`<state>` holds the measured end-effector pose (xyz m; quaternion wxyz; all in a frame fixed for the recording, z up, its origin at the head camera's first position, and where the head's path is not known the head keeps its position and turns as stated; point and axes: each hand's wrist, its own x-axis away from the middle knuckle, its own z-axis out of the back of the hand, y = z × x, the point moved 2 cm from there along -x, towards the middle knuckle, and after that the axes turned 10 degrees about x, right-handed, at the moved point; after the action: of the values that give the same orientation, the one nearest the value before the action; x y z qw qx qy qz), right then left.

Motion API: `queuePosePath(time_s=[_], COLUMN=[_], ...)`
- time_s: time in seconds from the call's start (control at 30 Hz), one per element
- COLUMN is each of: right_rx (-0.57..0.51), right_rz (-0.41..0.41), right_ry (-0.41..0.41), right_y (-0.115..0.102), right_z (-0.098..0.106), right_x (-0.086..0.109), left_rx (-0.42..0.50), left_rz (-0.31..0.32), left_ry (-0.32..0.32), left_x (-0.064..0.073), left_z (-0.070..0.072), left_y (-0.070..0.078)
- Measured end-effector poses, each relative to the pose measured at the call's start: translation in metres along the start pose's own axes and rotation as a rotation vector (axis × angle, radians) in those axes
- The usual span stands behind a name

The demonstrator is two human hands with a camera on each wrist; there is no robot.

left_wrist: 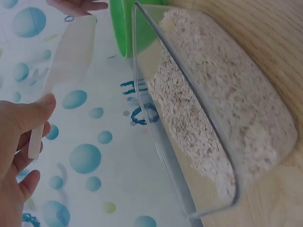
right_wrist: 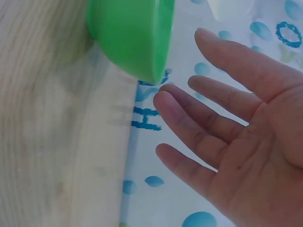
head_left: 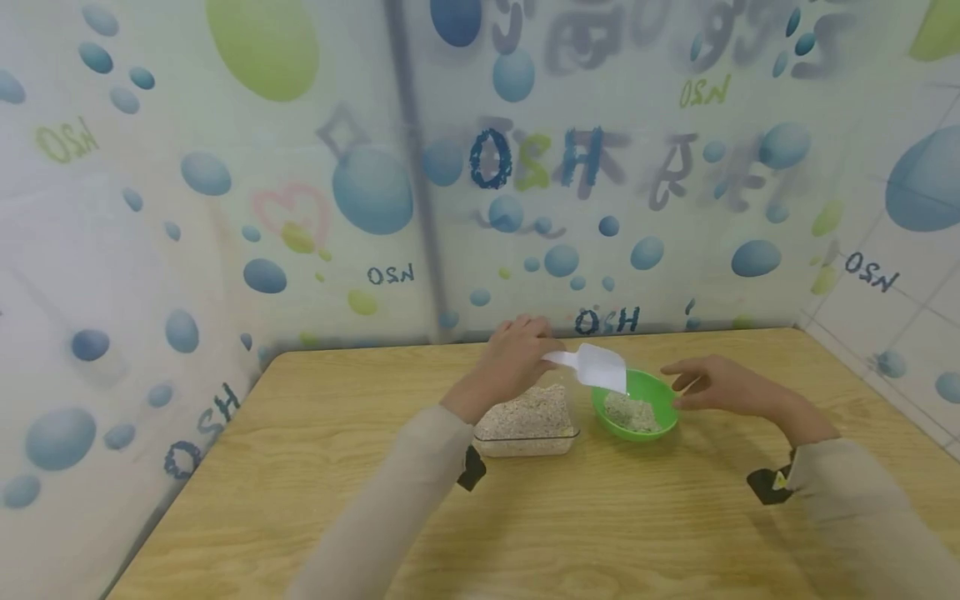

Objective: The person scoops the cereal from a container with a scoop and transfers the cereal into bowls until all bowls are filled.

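Sleeves point(head_left: 397, 500), bowl flakes point(head_left: 632, 413): head view only.

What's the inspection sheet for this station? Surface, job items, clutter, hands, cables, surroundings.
Surface: table with wood-grain top.
Job items: clear container with a heap of pale flakes; green bowl beside it, some similar flakes inside; white scoop held above, its blade toward the bowl.
Clutter: nothing seen.
Left hand: grips the scoop's handle.
Right hand: beside the bowl, fingers spread, holding nothing.
Cables: nothing seen.
Surroundings: pale backdrop with blue and green spots and lettering.
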<state>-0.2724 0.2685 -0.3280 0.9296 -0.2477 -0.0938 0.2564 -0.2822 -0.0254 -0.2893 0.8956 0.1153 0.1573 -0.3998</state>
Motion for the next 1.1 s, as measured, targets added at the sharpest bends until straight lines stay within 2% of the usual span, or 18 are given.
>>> queuePosePath(time_s=[0.13,0.4,0.77,0.97,1.1], right_rx=[0.042,0.037,0.037,0.026,0.016], right_rz=[0.039,0.110,0.194,0.239,0.226], right_ry=[0.007,-0.002,0.016,0.023,-0.002], right_y=[-0.009,-0.033,-0.060,-0.073,-0.079], right_z=[0.003,-0.003,-0.024,-0.036,-0.043], right_x=[-0.001,-0.010,-0.032,-0.044,-0.052], left_rx=[0.012,0.074,0.094,0.121,0.132], left_rz=[0.014,0.017,-0.032,0.016,0.061], left_ry=[0.003,0.023,0.099,0.090,0.063], left_x=[0.008,0.025,0.050,0.066,0.074], left_z=[0.004,0.009,0.016,0.022,0.025], left_y=[-0.009,-0.024,-0.045,-0.053,-0.057])
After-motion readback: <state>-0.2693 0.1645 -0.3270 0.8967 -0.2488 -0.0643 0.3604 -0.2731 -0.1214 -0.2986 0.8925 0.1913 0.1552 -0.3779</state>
